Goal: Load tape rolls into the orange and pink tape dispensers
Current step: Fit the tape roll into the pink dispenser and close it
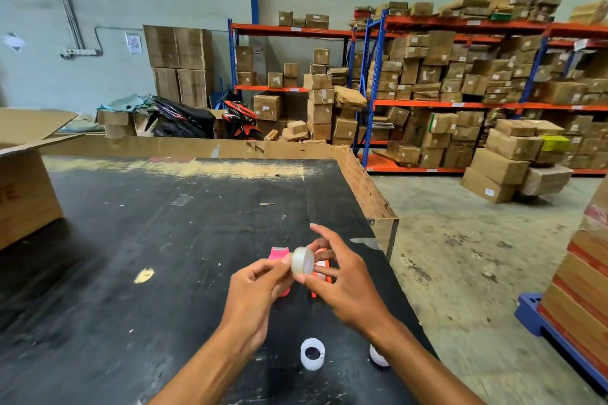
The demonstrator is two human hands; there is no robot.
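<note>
Both hands hold a clear tape roll (303,260) above the black table. My left hand (255,293) pinches its left rim with fingertips. My right hand (342,279) grips it from the right, thumb under the roll and fingers spread behind. Under the hands lies the pink dispenser (279,252), partly hidden by my left hand. To its right lies the orange dispenser (324,270), mostly hidden behind my right fingers. A white tape roll (312,353) stands on the table near me. Another white roll (378,359) peeks out beneath my right forearm.
The black table (164,240) has cardboard walls along its far and right edges. A large cardboard box (23,194) sits at its left. Right of the table is concrete floor, a stack on a blue pallet (539,316), and shelving full of boxes behind.
</note>
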